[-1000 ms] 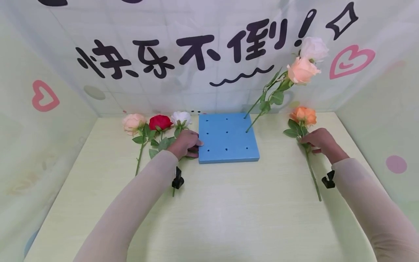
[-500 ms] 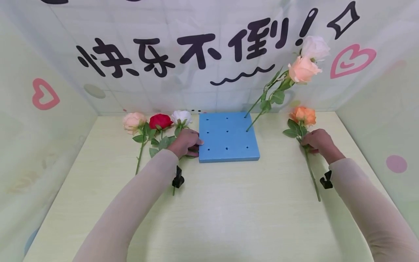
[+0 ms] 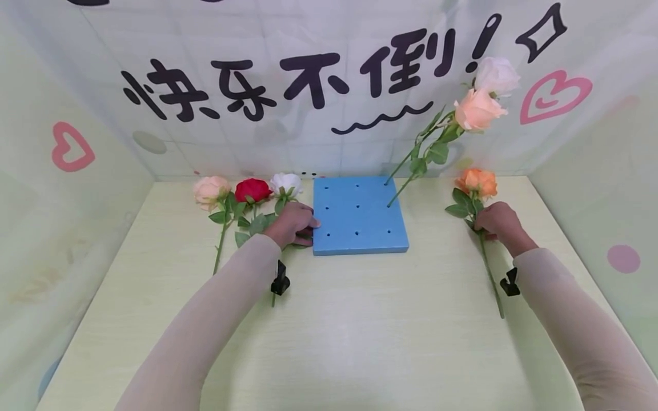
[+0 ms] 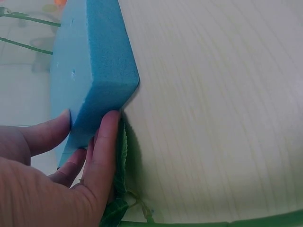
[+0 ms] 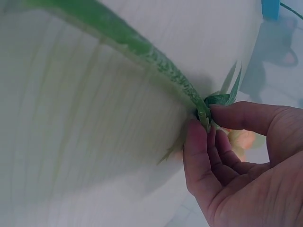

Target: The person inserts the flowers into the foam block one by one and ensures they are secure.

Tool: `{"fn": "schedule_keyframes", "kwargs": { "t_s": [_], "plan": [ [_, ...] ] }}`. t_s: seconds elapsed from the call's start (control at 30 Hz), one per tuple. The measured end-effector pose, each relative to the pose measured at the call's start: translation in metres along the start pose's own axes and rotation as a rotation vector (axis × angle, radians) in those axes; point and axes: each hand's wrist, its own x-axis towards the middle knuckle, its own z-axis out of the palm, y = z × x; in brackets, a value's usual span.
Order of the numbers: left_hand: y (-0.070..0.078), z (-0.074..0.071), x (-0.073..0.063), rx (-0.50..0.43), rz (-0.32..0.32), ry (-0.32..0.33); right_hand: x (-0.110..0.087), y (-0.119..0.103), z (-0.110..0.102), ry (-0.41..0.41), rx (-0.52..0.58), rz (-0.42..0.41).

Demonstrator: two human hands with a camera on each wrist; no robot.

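Note:
A blue foam block (image 3: pixel 341 220) with a grid of small holes lies at the middle back of the table. My left hand (image 3: pixel 294 224) holds its left edge, thumb on the top face and fingers (image 4: pixel 105 146) against the side. Two stems stand in holes on the block's right side, slanting right: a pale peach rose (image 3: pixel 478 111) and a white rose (image 3: pixel 497 76). On the right, my right hand (image 3: pixel 497 221) pinches the green stem (image 5: pixel 165 66) of an orange rose (image 3: pixel 478 181) between thumb and fingers, just below its leaves. Its stem end points toward the front.
Left of the block lie a peach rose (image 3: pixel 211 192), a red rose (image 3: pixel 253 190) and another white rose (image 3: pixel 286 185); my left forearm covers part of their stems. Printed cloth walls (image 3: pixel 288 145) enclose the wooden table (image 3: pixel 349 331) at the back and both sides.
My right hand has shifted slightly left, its fingers drawing in on the orange rose's stem. The left hand stays at the block's edge.

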Motion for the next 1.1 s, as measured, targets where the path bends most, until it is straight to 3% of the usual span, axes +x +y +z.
{"fn": "schedule_keyframes", "kwargs": {
  "t_s": [0.2, 0.47, 0.7, 1.1],
  "plan": [
    [-0.002, 0.001, 0.004, 0.013, 0.004, -0.004, 0.002, 0.002, 0.0, -0.004, 0.074, 0.055],
    [-0.001, 0.0, 0.004, 0.001, 0.001, 0.0, -0.005, -0.001, -0.009, -0.03, 0.192, -0.016],
    [0.0, 0.0, 0.003, 0.02, -0.002, -0.003, -0.012, -0.007, -0.018, -0.004, 0.231, -0.052],
    [0.0, 0.001, 0.005, 0.023, -0.013, 0.002, -0.02, -0.019, -0.035, 0.015, 0.366, -0.054]
  ]
}}
